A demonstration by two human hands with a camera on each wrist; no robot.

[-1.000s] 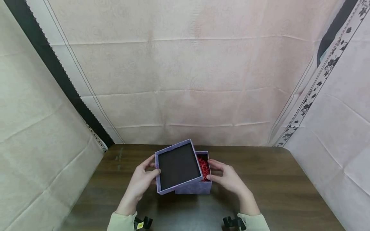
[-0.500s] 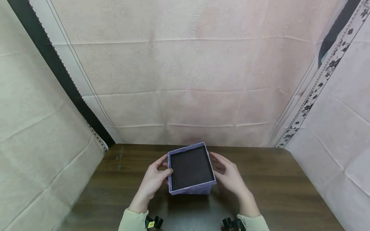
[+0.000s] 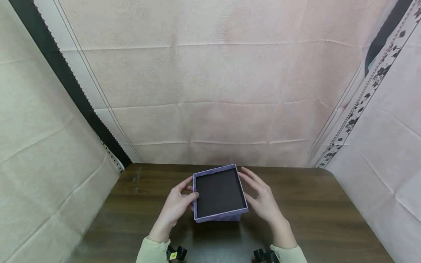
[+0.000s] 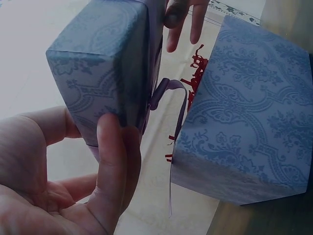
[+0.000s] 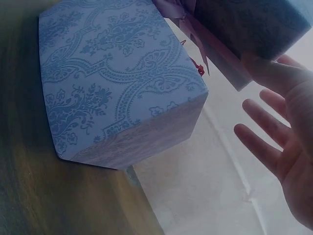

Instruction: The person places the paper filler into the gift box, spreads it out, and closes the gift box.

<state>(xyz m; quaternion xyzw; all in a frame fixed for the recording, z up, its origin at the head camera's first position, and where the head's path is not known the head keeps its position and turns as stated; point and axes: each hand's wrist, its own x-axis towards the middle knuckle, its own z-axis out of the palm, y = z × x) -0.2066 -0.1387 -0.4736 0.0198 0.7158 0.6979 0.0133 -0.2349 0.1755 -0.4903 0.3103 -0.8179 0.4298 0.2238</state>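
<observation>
A blue-purple patterned gift box lid [image 3: 221, 191] is tilted, its black inside facing the head camera. My left hand [image 3: 175, 204] pinches the lid's left edge, thumb on the inner rim and fingers behind. Beneath and mostly hidden by the lid stands the box base [image 3: 230, 218], its patterned side filling much of the left wrist view. Red shredded paper [image 4: 197, 68] pokes out at its opening. A purple ribbon [image 4: 178, 88] hangs off the lid's outer face. At the lid's right edge is my right hand [image 3: 263, 201], fingers extended, its thumb seeming to touch the lid in the right wrist view.
The box stands on a dark brown wooden table [image 3: 312, 212], near its far edge. Pale cloth [image 3: 210, 109] hangs behind the table, with more on both sides. Each wrist wears a black camera mount [image 3: 176, 252].
My left hand has carried the lid to the right, over the box base, covering the red shredded paper from the head view. My right hand's fingers have come off the base and spread.
</observation>
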